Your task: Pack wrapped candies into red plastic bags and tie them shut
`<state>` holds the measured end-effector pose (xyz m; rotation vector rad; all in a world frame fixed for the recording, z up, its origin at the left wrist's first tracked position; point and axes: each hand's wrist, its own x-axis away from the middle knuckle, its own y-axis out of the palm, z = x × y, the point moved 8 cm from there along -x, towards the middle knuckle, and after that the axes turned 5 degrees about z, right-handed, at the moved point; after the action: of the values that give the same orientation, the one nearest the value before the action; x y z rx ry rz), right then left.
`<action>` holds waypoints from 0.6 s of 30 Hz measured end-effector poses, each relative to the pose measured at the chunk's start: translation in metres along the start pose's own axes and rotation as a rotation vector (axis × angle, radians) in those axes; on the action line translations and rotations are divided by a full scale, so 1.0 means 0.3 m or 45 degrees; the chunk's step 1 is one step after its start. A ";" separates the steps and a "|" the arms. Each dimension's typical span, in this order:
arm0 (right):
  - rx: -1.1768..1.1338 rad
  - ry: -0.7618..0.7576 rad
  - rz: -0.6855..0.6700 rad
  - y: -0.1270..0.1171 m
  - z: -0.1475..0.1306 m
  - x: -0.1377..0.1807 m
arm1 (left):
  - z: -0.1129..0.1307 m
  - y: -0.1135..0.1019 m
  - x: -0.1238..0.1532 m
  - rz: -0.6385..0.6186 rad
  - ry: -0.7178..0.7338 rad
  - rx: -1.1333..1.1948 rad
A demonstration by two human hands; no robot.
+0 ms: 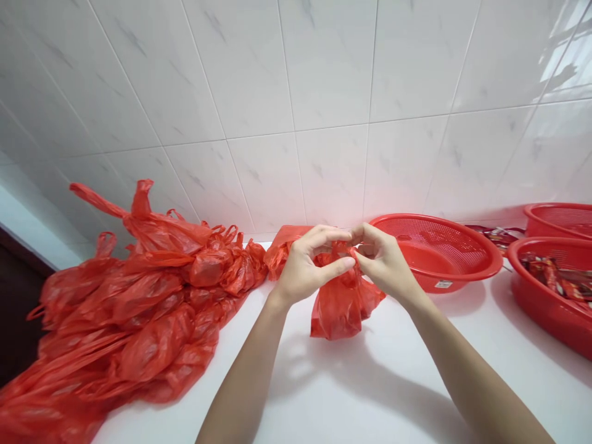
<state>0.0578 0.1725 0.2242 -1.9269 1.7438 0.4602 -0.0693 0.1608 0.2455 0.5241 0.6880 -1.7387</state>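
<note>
A red plastic bag (340,308) hangs just over the white tabletop, its top gathered between my two hands. My right hand (382,256) is closed, thumb and fingers pinching the twisted neck of the bag. Opposite it, my left hand (312,259) curls round the same neck, thumb along the near side and fingers bent over the top. The fingertips of both hands meet there, so part of the bag's neck is hidden. Through the thin plastic I cannot make out the contents.
At the left lies a big heap of red plastic bags (152,308), with more red plastic behind my left hand. To the right stand a red mesh basket (444,271), a red basket (546,308) of wrapped packets and another basket (564,213). A tiled wall (259,166) closes the back.
</note>
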 end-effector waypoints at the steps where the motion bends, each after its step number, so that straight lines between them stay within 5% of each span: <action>1: -0.036 0.044 -0.004 0.001 0.006 0.001 | 0.005 0.008 0.003 -0.015 -0.003 -0.011; 9: -0.280 0.148 -0.083 -0.019 0.007 -0.010 | 0.004 0.006 0.009 0.079 -0.018 -0.033; 18: -0.187 0.203 -0.654 0.090 0.033 0.021 | 0.023 -0.067 0.004 0.343 0.061 -0.056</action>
<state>0.0328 0.1714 0.2090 -2.4680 1.2527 0.2552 -0.0890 0.1589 0.2533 0.6010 0.6557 -1.4608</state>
